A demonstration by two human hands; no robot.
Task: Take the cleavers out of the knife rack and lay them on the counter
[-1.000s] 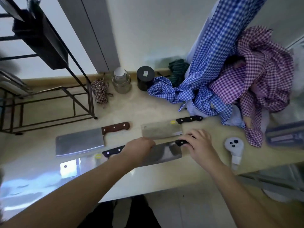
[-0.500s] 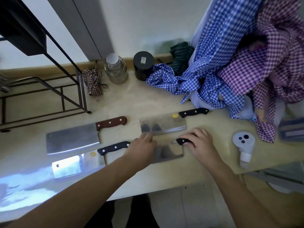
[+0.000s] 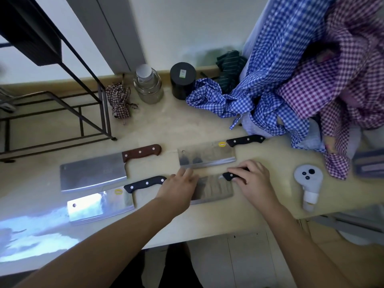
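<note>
Several cleavers lie flat on the beige counter [image 3: 187, 129]. A brown-handled cleaver [image 3: 93, 173] lies at the left, and a black-handled one [image 3: 99, 206] sits just in front of it. A third cleaver [image 3: 207, 155] with a black handle lies at the back middle. The fourth cleaver [image 3: 214, 189] lies in front of that one. My right hand [image 3: 253, 179] grips its black handle. My left hand [image 3: 178, 186] rests flat on the left part of its blade. The black metal rack [image 3: 62, 113] stands at the back left.
A glass jar [image 3: 148, 86] and a black canister [image 3: 182, 80] stand by the wall. A small checked cloth bundle [image 3: 120, 100] lies near the rack. Blue checked cloth [image 3: 259, 96] and purple checked cloth [image 3: 332, 84] pile up at the right. A white plastic gadget [image 3: 308, 181] lies near the counter's right front edge.
The view has shifted. My hands have set the fourth cleaver down flat on the counter in front of the back-middle one, and both hands stay on it.
</note>
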